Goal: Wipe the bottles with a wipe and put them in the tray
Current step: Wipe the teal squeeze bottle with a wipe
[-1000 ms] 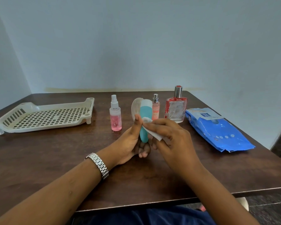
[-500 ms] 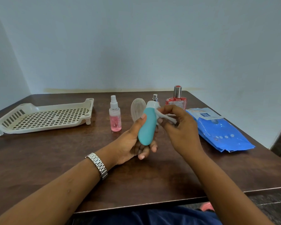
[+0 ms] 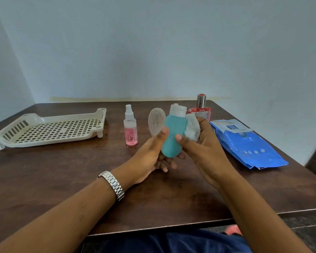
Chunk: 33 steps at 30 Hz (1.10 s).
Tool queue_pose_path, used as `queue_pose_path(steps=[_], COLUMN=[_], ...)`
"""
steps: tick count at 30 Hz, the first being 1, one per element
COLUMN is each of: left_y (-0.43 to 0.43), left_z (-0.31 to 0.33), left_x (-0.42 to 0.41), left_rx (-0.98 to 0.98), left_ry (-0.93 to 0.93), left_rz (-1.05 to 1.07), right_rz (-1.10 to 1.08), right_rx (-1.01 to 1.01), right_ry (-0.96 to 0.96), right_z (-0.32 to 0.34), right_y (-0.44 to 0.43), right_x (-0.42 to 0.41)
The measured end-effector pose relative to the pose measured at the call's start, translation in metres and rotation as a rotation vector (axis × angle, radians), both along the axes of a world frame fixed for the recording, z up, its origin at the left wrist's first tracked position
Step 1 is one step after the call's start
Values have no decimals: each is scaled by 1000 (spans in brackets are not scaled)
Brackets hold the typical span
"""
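My left hand grips a teal squeeze bottle with a white flip cap, held upright above the table's middle. Against the bottle's right side my right hand presses a bunched white wipe. A small pink spray bottle stands on the table left of my hands. Behind them stands a red perfume bottle with a silver cap, partly hidden. A clear oval piece stands just behind my left thumb. The cream slotted tray lies at the far left, holding nothing.
A blue pack of wet wipes lies on the right side of the dark wooden table. The table's right corner is close behind the pack. Walls close in behind and to the left.
The teal bottle has turned more upright in my left hand. My right hand has slid the wipe from the cap down to the bottle's right side.
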<state>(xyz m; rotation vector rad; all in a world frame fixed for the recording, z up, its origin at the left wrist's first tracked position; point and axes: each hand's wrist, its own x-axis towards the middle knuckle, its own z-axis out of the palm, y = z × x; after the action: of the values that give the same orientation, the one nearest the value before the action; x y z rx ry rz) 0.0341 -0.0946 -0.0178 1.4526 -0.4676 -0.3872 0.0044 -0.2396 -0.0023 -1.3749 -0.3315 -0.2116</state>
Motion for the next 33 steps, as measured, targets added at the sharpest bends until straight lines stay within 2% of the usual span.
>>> queue_pose_path(steps=[6,10,14,18,23,26,29,33], left_y=[-1,-3,-3,-4,-3,-4,-6,-10], left_z=[-4,-5,-4,1,-3,-6,-8,-10], left_x=[1,1,0,-3,1,1,-2,-3], left_rx=[-90,-7,-4,-97,-51,5,96,146], left_ry=[-43,-172,-244,-200,-168,-167,-268,-417], left_rz=[102,220,307,295,279,265,297,389], right_rz=[-254,-406,-513,-513,-457,-421,-510,-606], right_rx=[-196,-345,-513,-673,-825,-990,-1238,-1235], right_ry=[-106,-147,-301,-387,-358,-331,-371,-436], right_z=[-11,-14,-14,-15,-14,-11,-14,-15], right_y=[5,1,-4,-2,0,6,14,11], right_x=[8,12,11,6,0,-5,-7,-4])
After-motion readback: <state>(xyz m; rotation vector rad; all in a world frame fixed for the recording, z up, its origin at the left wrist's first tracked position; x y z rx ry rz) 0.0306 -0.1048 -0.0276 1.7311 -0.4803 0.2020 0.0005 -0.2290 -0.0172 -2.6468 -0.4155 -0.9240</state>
